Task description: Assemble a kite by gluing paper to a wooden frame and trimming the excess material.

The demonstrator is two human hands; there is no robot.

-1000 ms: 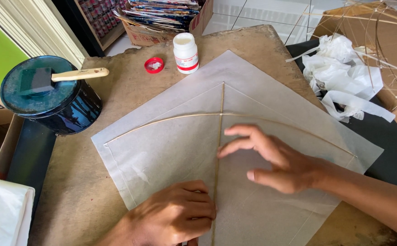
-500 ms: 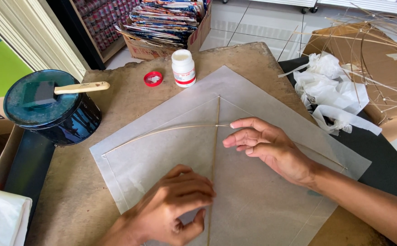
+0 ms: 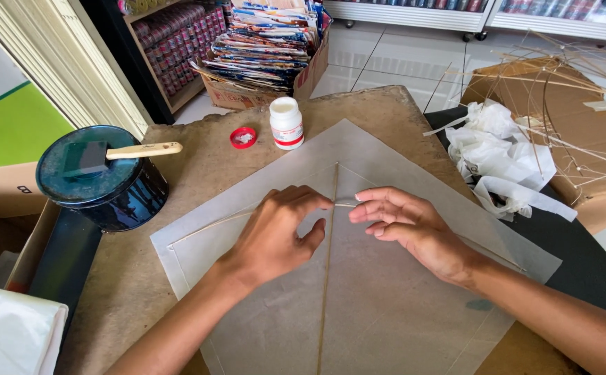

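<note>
Your left hand (image 3: 275, 232) and right hand (image 3: 414, 226) meet over the middle of the kite, a translucent white kite paper (image 3: 386, 305) lying flat on the worn brown table (image 3: 198, 173). The straight bamboo spine (image 3: 325, 278) runs from the paper's far corner toward you, and the thin curved cross stick (image 3: 212, 223) bows across it from left to right. The crossing of the two sticks sits right between your fingertips.

Your left hand arches over the paper just left of the spine, with thumb and forefinger drawn together at the crossing, the fingertips touching the spine there. You seem to be pinching the cross stick at that point, though the fingers hide the exact contact. Your right hand lies to the right of the spine, fingers loosely extended and close together, their tips resting on or just above the cross stick next to the crossing; it grasps nothing that can be seen.

Beyond the kite stand a small white glue bottle (image 3: 286, 123) and its red cap (image 3: 243, 137) beside it. On the left, a foam brush with a wooden handle (image 3: 133, 151) rests on a dark round tin (image 3: 105, 184). Crumpled white plastic (image 3: 501, 156) lies to the right.
</note>
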